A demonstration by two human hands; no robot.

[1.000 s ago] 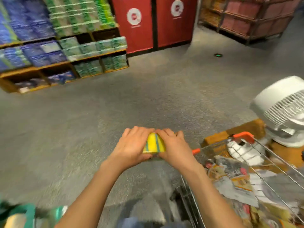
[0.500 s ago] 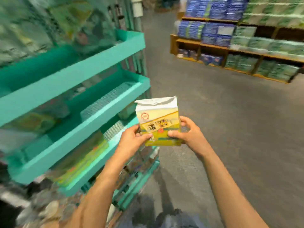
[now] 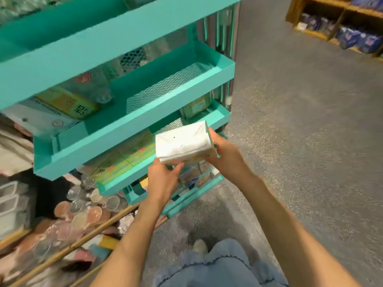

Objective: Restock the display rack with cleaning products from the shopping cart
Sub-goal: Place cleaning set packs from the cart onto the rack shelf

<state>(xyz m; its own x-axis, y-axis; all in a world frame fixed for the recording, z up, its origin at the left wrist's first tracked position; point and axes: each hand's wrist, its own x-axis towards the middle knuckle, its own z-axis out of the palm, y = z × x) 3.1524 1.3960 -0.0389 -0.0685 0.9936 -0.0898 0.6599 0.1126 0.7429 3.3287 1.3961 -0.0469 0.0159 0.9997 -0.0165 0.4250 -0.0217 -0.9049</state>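
A cleaning-product pack [image 3: 183, 145], its white back side facing up, hangs in front of the teal display rack [image 3: 132, 121]. My left hand [image 3: 162, 179] grips its near lower edge and my right hand [image 3: 224, 156] holds its right end. The pack is level with the rack's third shelf [image 3: 132, 175], where several yellow-green packs [image 3: 124, 160] lie flat. The mesh shelf above it [image 3: 165, 85] holds a yellow pack [image 3: 68, 104] and a clear bag at its left end. The shopping cart is out of view.
Clear plastic cups and containers [image 3: 87, 206] are piled on a low wooden display at lower left. Wooden shelves with blue packs [image 3: 356, 36] stand far right. Grey floor [image 3: 300, 141] stretches to the right of the rack. My jeans and a shoe [image 3: 200, 246] show below.
I have turned from the cart to the teal rack. The pack, upright with its label toward me half a second ago, now lies tilted flat and lower, close to the third shelf.
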